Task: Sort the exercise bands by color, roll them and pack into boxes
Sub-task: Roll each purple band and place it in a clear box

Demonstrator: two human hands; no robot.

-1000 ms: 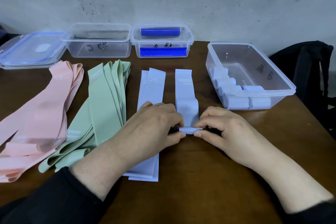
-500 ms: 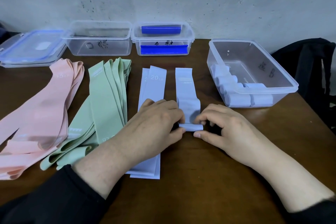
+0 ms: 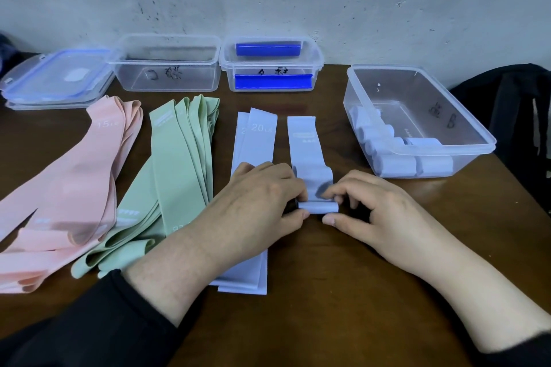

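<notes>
A lavender band lies flat on the brown table, its near end wound into a small roll. My left hand pinches the roll's left end and my right hand pinches its right end. Two more flat lavender bands lie partly under my left hand. Green bands and pink bands are fanned out to the left. A clear box at the right holds several rolled lavender bands.
Against the wall stand an empty clear box, a clear box with blue clips and stacked lids. A black bag sits at the table's right edge.
The roll has grown slightly and moved a little away from me along the band. Both hands stay at its ends.
</notes>
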